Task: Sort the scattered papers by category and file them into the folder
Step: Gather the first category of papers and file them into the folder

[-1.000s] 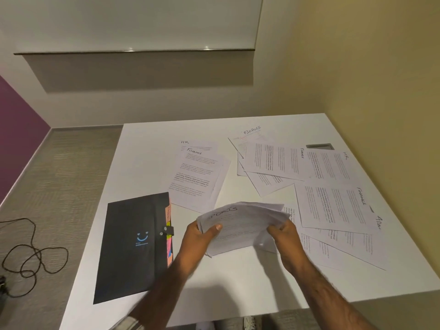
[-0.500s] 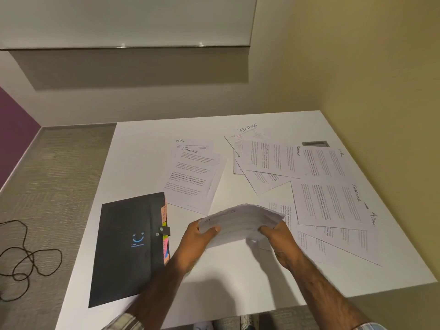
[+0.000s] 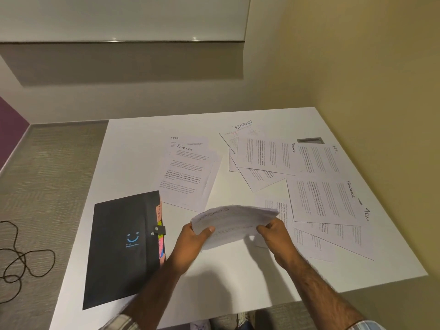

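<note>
Gripped at both ends, a stack (image 3: pixel 234 223) marked SPORTS is held above the table (image 3: pixel 238 277) by left hand (image 3: pixel 190 241) and right hand (image 3: pixel 277 236). Folder (image 3: pixel 123 248) is seen closed at left; loose papers (image 3: pixel 326 201) are spread at right.

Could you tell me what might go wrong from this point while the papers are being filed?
1. Both the left hand and the right hand grip the bowed stack of white papers, while the black folder with the blue smiley is clasped shut; freeing a hand to open it could let sheets slip.
2. In the overlapping white sheets beyond the folder, an HR page lies under a FINANCE page, so scooping them together may misfile one.
</note>
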A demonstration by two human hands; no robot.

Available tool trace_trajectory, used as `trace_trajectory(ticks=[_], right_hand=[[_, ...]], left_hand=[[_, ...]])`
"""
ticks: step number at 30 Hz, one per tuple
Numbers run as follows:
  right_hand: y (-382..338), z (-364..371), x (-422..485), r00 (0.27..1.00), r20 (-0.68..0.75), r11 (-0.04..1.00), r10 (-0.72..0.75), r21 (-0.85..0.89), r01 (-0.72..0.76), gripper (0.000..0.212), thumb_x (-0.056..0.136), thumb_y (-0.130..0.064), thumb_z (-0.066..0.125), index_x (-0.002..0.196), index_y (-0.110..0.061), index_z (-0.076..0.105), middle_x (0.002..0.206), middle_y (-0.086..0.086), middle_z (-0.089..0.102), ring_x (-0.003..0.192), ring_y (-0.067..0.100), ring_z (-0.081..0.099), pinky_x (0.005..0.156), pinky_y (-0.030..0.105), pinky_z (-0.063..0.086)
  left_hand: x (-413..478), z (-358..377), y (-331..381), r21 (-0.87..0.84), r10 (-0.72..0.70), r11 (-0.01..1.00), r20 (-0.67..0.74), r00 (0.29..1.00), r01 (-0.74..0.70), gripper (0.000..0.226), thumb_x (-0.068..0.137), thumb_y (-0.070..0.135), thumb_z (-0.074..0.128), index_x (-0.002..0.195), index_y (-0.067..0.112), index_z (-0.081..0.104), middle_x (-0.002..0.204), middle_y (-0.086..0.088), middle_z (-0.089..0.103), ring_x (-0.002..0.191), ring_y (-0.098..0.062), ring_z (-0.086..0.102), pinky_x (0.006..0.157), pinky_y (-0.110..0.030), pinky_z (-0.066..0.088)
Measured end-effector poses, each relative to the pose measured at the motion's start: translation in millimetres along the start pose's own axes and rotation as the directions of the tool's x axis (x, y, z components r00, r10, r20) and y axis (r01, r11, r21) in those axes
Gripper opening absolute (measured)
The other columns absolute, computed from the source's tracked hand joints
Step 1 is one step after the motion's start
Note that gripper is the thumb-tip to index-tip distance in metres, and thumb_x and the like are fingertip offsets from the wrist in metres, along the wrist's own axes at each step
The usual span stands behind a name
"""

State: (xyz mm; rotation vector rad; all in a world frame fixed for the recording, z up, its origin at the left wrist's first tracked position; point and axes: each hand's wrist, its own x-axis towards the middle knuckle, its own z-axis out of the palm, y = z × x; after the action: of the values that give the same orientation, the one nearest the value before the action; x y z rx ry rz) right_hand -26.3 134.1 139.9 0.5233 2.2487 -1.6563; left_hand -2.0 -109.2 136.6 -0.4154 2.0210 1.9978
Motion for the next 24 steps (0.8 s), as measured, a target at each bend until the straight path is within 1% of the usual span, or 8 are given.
trace_trajectory(ticks=[2, 6, 8, 10, 13, 16, 20, 24], right_hand=[[3.8, 3.8, 0.2, 1.0, -0.023, 1.0, -0.001, -0.02, 0.001, 0.042, 0.091, 0.001, 0.056, 0.059, -0.025, 0.048, 0.054, -0.011, 0.048, 0.05, 0.009, 0.04, 0.056, 0.028, 0.035], [6.0, 7.3, -1.6, 0.999, -0.044, 0.999, -0.01, -0.048, 0.008, 0.042, 0.094, -0.004, 0.059, 0.058, -0.026, 0.054, 0.058, -0.002, 0.045, 0.054, 0.016, 0.039, 0.059, 0.033, 0.032], [4.4, 10.1, -4.0, 1.0, -0.013, 0.998, -0.02, -0.057, 0.019, 0.022, 0.096, -0.003, 0.056, 0.09, -0.02, 0.07, 0.078, 0.0, 0.068, 0.067, 0.018, 0.061, 0.066, 0.033, 0.05], [6.3, 13.4, -5.6, 1.0, -0.018, 0.998, -0.023, -0.054, 0.022, 0.022, 0.098, -0.006, 0.055, 0.112, -0.015, 0.069, 0.098, 0.004, 0.075, 0.086, 0.021, 0.07, 0.078, 0.036, 0.058], [3.5, 15.7, -5.6, 0.994, -0.099, 0.997, -0.053, -0.064, 0.047, 0.014, 0.101, -0.009, 0.055, 0.099, -0.009, 0.069, 0.084, 0.008, 0.068, 0.074, 0.02, 0.063, 0.066, 0.03, 0.049], [-0.3, 18.7, -7.7, 0.992, -0.101, 0.995, -0.074, -0.069, 0.068, 0.014, 0.1, -0.008, 0.057, 0.093, -0.011, 0.068, 0.076, 0.001, 0.066, 0.065, 0.011, 0.06, 0.058, 0.019, 0.046], [6.2, 27.0, -10.7, 0.999, -0.02, 0.997, -0.04, -0.065, 0.038, 0.02, 0.1, -0.006, 0.057, 0.114, -0.016, 0.067, 0.102, -0.001, 0.074, 0.093, 0.012, 0.069, 0.068, 0.016, 0.048], [9.4, 34.3, -14.1, 0.999, -0.006, 0.996, -0.042, -0.074, 0.041, 0.022, 0.1, -0.006, 0.055, 0.116, -0.014, 0.069, 0.107, -0.003, 0.074, 0.098, 0.014, 0.069, 0.073, 0.02, 0.051]], left_hand=[[0.5, 1.1, -2.0, 0.015, 0.0, 1.0, 0.004, 1.0, 0.0, 0.049, 0.069, 0.052, 0.07, 0.115, 0.035, 0.066, 0.117, 0.003, 0.072, 0.113, -0.019, 0.065, 0.103, -0.045, 0.053], [3.9, -0.2, -6.3, 0.028, -0.013, 1.0, 0.004, 1.0, 0.013, 0.054, 0.067, 0.056, 0.07, 0.116, 0.035, 0.064, 0.117, 0.003, 0.071, 0.112, -0.019, 0.065, 0.1, -0.044, 0.055], [4.6, 0.4, -8.4, 0.04, -0.03, 0.999, 0.01, 1.0, 0.029, 0.051, 0.07, 0.051, 0.071, 0.117, 0.034, 0.063, 0.117, 0.0, 0.071, 0.112, -0.022, 0.065, 0.098, -0.047, 0.056], [4.7, 1.5, -8.0, 0.042, -0.032, 0.999, 0.007, 0.999, 0.031, 0.044, 0.076, 0.044, 0.069, 0.118, 0.031, 0.063, 0.116, -0.002, 0.071, 0.111, -0.024, 0.066, 0.098, -0.048, 0.056], [5.8, 0.0, -2.6, 0.019, -0.027, 0.999, -0.02, 0.999, 0.028, 0.042, 0.08, 0.043, 0.07, 0.118, 0.027, 0.065, 0.111, -0.003, 0.072, 0.109, -0.023, 0.066, 0.098, -0.044, 0.056], [5.5, -5.2, -1.1, 0.016, -0.05, 0.999, -0.045, 0.998, 0.051, 0.039, 0.084, 0.038, 0.072, 0.12, 0.025, 0.065, 0.11, -0.001, 0.071, 0.108, -0.02, 0.065, 0.097, -0.042, 0.057], [2.8, -13.7, -9.2, 0.059, -0.098, 0.993, -0.015, 0.995, 0.099, 0.039, 0.08, 0.043, 0.069, 0.117, 0.029, 0.068, 0.111, -0.001, 0.074, 0.107, -0.026, 0.068, 0.091, -0.053, 0.059], [-0.1, -25.8, -9.7, 0.07, -0.085, 0.994, -0.038, 0.996, 0.087, 0.025, 0.095, 0.037, 0.063, 0.117, 0.029, 0.069, 0.109, 0.003, 0.076, 0.103, -0.022, 0.072, 0.092, -0.051, 0.059]])
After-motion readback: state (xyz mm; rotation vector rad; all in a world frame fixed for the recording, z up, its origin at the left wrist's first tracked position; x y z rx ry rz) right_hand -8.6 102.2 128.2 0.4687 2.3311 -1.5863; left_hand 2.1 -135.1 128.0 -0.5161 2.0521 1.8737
